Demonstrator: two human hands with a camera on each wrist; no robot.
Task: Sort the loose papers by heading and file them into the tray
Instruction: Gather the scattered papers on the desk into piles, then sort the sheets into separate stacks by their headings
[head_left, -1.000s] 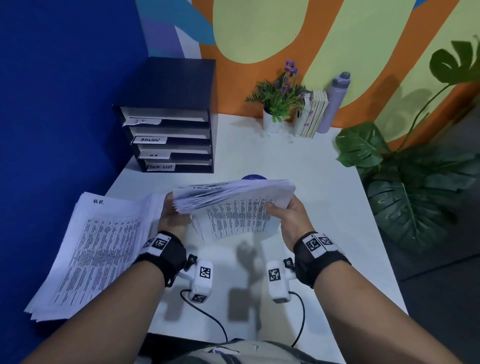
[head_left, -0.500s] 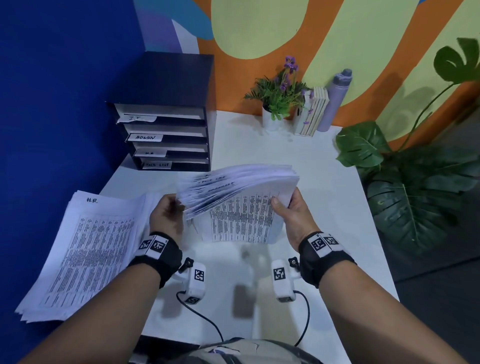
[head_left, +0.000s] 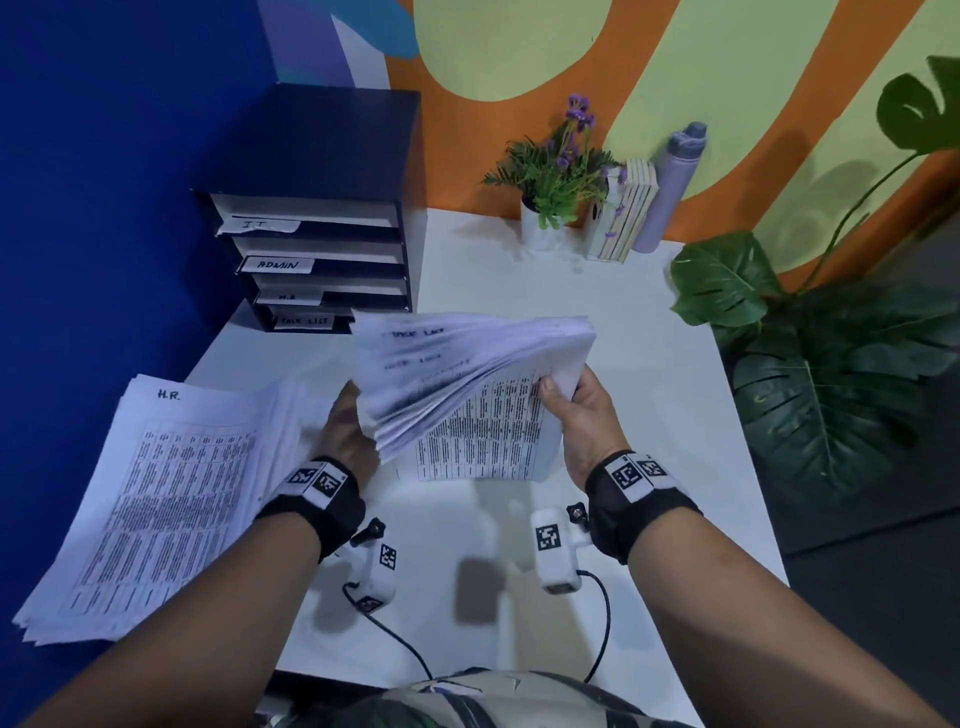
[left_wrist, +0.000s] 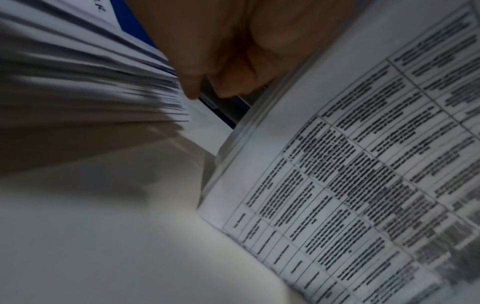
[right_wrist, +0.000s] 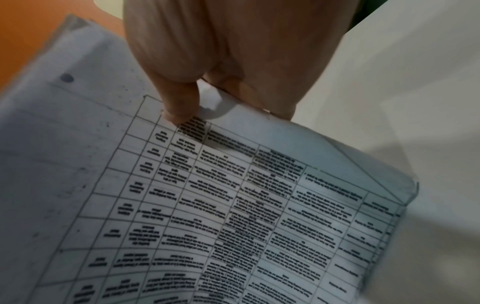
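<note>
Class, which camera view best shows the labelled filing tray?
The head view: the filing tray stands whole at the table's back left corner, slot labels facing the camera. Neither wrist view shows it clearly; they show fingers and printed sheets.

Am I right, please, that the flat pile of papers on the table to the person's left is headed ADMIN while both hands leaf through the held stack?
Not quite: in the head view the flat pile is headed H.R., not ADMIN. The left hand and right hand do leaf through the held stack.
</note>
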